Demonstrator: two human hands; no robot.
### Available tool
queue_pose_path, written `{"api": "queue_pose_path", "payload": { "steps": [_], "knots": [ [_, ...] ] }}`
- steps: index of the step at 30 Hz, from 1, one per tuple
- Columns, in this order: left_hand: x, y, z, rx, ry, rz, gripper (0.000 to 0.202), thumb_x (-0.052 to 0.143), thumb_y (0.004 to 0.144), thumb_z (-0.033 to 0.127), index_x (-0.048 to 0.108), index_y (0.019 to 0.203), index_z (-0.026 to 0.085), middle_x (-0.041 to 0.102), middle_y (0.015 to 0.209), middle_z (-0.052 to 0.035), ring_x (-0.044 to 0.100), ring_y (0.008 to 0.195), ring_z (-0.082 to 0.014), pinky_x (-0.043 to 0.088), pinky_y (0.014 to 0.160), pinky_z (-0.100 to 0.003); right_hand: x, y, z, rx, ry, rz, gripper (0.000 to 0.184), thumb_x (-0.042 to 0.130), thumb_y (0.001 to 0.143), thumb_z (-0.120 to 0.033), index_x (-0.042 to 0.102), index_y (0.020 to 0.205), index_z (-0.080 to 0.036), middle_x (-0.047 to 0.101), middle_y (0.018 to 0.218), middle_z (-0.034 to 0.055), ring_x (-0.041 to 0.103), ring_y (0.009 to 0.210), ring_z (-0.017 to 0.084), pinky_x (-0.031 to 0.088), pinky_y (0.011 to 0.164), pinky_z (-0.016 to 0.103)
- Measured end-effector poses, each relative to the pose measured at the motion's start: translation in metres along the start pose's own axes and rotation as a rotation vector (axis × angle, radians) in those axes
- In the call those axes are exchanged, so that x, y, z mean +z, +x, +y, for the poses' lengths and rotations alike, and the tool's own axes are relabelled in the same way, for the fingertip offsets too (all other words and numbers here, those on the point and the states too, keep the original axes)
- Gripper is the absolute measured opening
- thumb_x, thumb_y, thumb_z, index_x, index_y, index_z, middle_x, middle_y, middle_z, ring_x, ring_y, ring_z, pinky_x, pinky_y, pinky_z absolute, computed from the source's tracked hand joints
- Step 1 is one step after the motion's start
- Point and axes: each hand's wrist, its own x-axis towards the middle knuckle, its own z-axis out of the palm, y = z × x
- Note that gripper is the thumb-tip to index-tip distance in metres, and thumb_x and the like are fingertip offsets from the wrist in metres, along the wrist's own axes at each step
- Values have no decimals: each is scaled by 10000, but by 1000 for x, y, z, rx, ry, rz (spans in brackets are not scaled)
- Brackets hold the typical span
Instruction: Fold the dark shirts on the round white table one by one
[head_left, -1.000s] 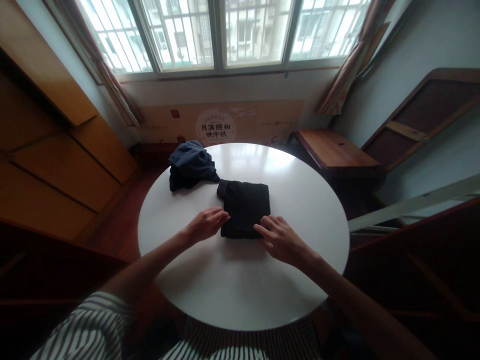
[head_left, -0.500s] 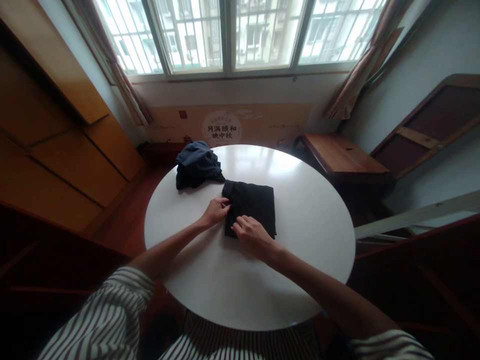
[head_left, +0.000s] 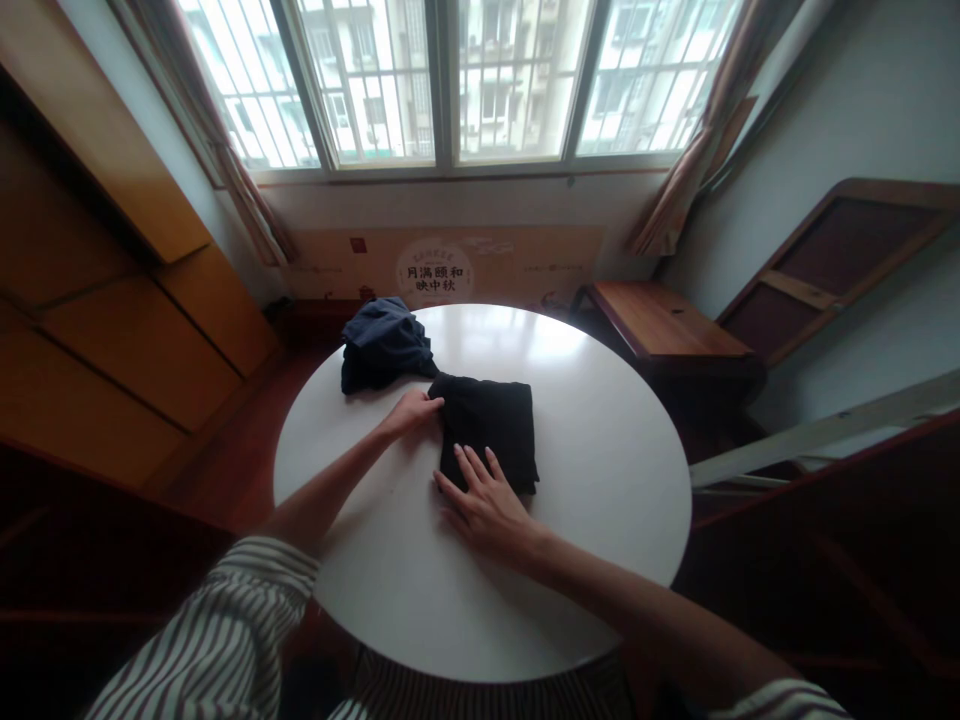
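Where the folded black cloth (head_left: 486, 428) lies: on the round white table (head_left: 600, 520), long axis pointing away from the person.
Left hand (head_left: 411, 413): open, unclenched, at its left edge.
Right hand (head_left: 487, 510): spread flat — nearer, at its near edge, grasping nothing.
Beyond: crumpled navy cloth (head_left: 384, 348).

The folded garment (head_left: 487, 430) is solid black, with no visible pattern, and the crumpled garment (head_left: 384, 347) beside it is dark navy blue. Both stand out against the glossy white round table (head_left: 600, 500). The sleeve (head_left: 217, 610) is white with thin dark stripes (the stripes look brownish-black here). Behind the table, the cream wall banner (head_left: 495, 262) carries a pale round badge with dark lettering and small red marks. The curtain (head_left: 694, 170) is dusky pink-brown, the wardrobe (head_left: 127, 330) glows amber-orange, the wooden bench (head_left: 667, 320) is reddish-brown, the floor (head_left: 247, 450) is deep red-brown, and the wall (head_left: 885, 110) is pale blue-grey.
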Motion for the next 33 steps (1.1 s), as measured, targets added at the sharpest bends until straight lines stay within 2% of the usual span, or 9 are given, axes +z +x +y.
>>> {"api": "queue_pose_path", "payload": {
  "steps": [3, 7, 9, 12, 16, 18, 22, 27, 33],
  "knots": [
    [-10, -6, 16, 82, 220, 92, 335, 762, 674, 321, 532, 474, 182, 512, 482, -23, 601, 621, -225, 394, 588, -274, 1, -1, -1, 3, 13, 8, 550, 440, 991, -427, 411, 1498, -216, 301, 1569, 218, 239, 1461, 366, 146, 1156, 602],
    [-5, 7, 44, 474, 500, 175, 128, 671, 804, 311, 654, 810, 184, 683, 851, -80, 629, 812, -226, 445, 773, -304, 4, 0, -5, 38, 21, 26, 513, 414, 1004, -390, 425, 1490, -226, 320, 1563, 211, 262, 1452, 364, 158, 1149, 613],
    [-2, 27, 51, 468, 464, 125, 167, 666, 822, 309, 669, 926, 179, 695, 932, -92, 631, 848, -221, 448, 809, -302, 3, 0, -8, 52, 22, 31, 512, 437, 995, -376, 431, 1484, -224, 347, 1549, 212, 295, 1438, 362, 178, 1143, 612],
    [-4, 57, 46, 340, 389, 52, 220, 738, 761, 348, 702, 870, 160, 697, 797, -73, 632, 758, -215, 457, 735, -282, -8, 5, 0, 46, 124, 50, 495, 449, 994, -349, 449, 1465, -198, 518, 1429, 202, 477, 1321, 320, 314, 1103, 536],
    [-15, 70, 26, 295, 319, -25, 392, 745, 711, 515, 653, 570, 161, 566, 518, -7, 541, 551, -161, 389, 560, -248, -37, 28, 60, 270, 477, 269, 366, 379, 1015, -330, 665, 1162, -156, 732, 1005, 103, 679, 890, 193, 502, 835, 298],
    [-18, 67, 16, 283, 264, -47, 480, 703, 714, 599, 634, 532, 161, 516, 477, 12, 488, 502, -131, 349, 514, -237, -48, 44, 108, 468, 518, 396, 286, 486, 955, -324, 719, 917, -161, 727, 914, 88, 662, 818, 191, 496, 807, 294],
    [-19, 60, 1, 267, 129, -92, 576, 626, 723, 707, 700, 668, 139, 568, 539, 4, 490, 499, -118, 354, 484, -225, -48, 63, 183, 600, 560, 400, 271, 587, 869, -341, 732, 860, -112, 725, 889, 124, 638, 728, 199, 499, 736, 325],
    [-12, 60, -12, 287, 5, -97, 640, 634, 694, 740, 729, 824, 120, 675, 717, -46, 584, 627, -154, 442, 569, -241, -29, 60, 205, 542, 690, 306, 467, 615, 807, -560, 751, 777, -114, 693, 673, 62, 598, 613, 171, 454, 576, 271],
    [-12, 59, -15, 291, -24, -49, 639, 650, 688, 735, 732, 859, 124, 709, 807, -65, 614, 713, -175, 457, 630, -245, -22, 56, 215, 479, 736, 304, 503, 658, 720, -641, 744, 747, -146, 714, 722, 65, 603, 669, 176, 459, 627, 282]
  ]
}}
